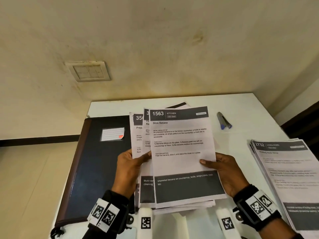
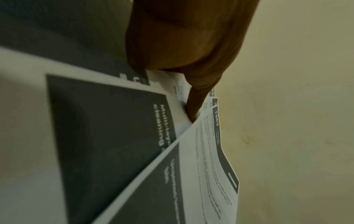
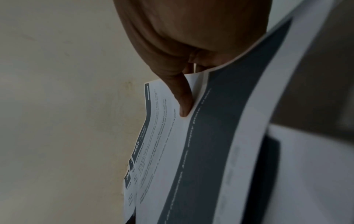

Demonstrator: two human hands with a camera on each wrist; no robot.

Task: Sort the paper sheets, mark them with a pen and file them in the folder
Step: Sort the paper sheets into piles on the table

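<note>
Hands grip a fanned sheaf of printed sheets (image 1: 181, 152) above a white table (image 1: 241, 109): the right hand (image 1: 227, 173) pinches the front page at its right edge, thumb (image 3: 184, 98) flat on the print and fingers behind, while the left hand (image 1: 129, 169) holds the pages fanned out to the left, its thumb (image 2: 193, 106) tucked between two of them. The front page is headed "1563 KITCHEN, Slice Banana"; at least two more pages show behind it, offset to the left, their numbers partly hidden. The sheaf stands tilted toward the camera, its lower edge over further loose sheets lying on the table. Left of the sheaf lies a dark folder (image 1: 96, 161), closed and flat, brown along its edges, a lined label pocket (image 1: 113, 134) on its cover; what it holds cannot be seen. A second pile of sheets (image 1: 290, 178) rests on the table to the right, topped by a page numbered 2732. A grey pen with a blue tip (image 1: 224, 120) lies on the table beyond the right hand, apart from both piles. Behind the table, a switch plate (image 1: 88, 71) sits on a cream wall.
</note>
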